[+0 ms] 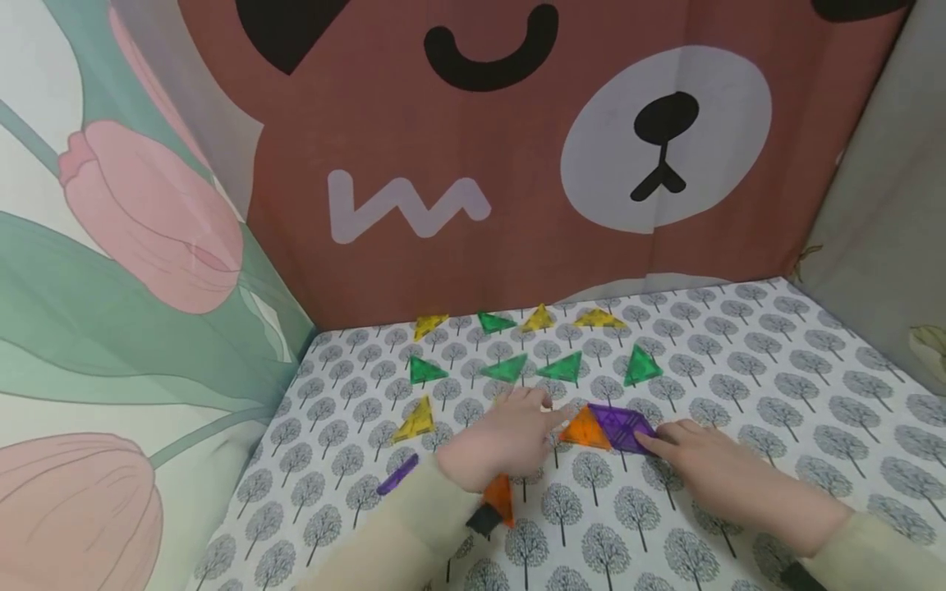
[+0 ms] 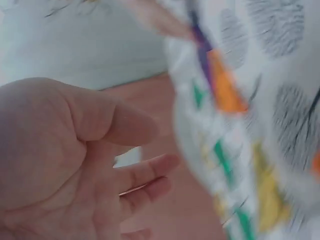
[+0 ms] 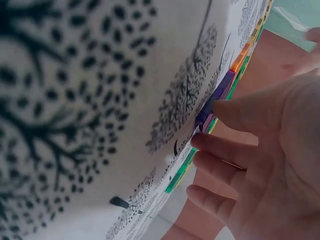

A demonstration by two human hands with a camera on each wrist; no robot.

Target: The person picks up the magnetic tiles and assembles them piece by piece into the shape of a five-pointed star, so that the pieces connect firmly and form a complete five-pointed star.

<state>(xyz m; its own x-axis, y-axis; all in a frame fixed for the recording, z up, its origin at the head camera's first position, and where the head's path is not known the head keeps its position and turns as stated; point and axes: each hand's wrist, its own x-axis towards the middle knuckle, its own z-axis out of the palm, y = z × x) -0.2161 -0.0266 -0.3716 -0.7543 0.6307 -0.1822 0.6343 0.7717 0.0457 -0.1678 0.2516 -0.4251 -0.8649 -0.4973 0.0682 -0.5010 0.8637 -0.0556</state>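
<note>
An orange triangle tile [image 1: 586, 430] lies edge to edge with purple triangle tiles [image 1: 619, 427] on the tree-print cloth. My right hand [image 1: 713, 472] pinches the right corner of the purple tiles between thumb and forefinger; the right wrist view shows the thumb [image 3: 240, 112] on the purple piece [image 3: 218, 97]. Just left of the orange tile is my left hand [image 1: 510, 435], held over the cloth. Its fingers are loose in the left wrist view, with nothing in the palm [image 2: 65, 155]. A second orange tile [image 1: 501, 499] is partly hidden by the left wrist.
Green triangle tiles [image 1: 505, 368] and yellow ones [image 1: 600, 318] lie spread toward the back. A yellow tile [image 1: 416, 420] and a purple tile [image 1: 397, 474] lie left of the left forearm. A brown bear-print curtain [image 1: 414, 271] rises behind the cloth, with flowered fabric [image 1: 148, 213] at left.
</note>
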